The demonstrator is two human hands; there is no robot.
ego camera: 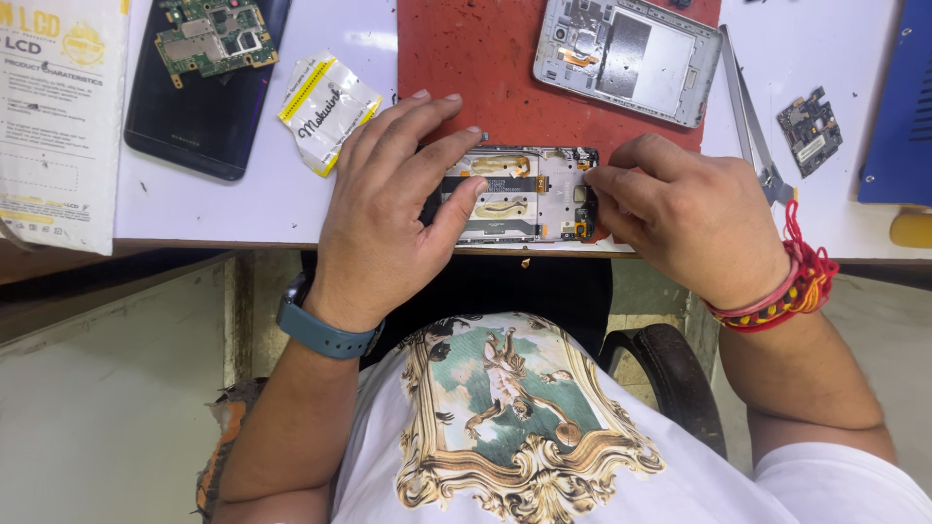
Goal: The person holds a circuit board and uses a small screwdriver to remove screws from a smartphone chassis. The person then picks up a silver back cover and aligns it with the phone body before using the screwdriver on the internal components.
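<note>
The left hand (393,209) lies flat, fingers spread, pinning the opened phone chassis (524,194), a metal frame with gold flex strips and a black ribbon. The right hand (680,218) pinches narrowly at the chassis's component end. Under both lies a rough red mat (466,58). Beyond the right hand sit a silver back housing (631,58), steel tweezers (749,126) and a small circuit board (810,129); beyond the left, a crinkled foil sachet (325,109).
</note>
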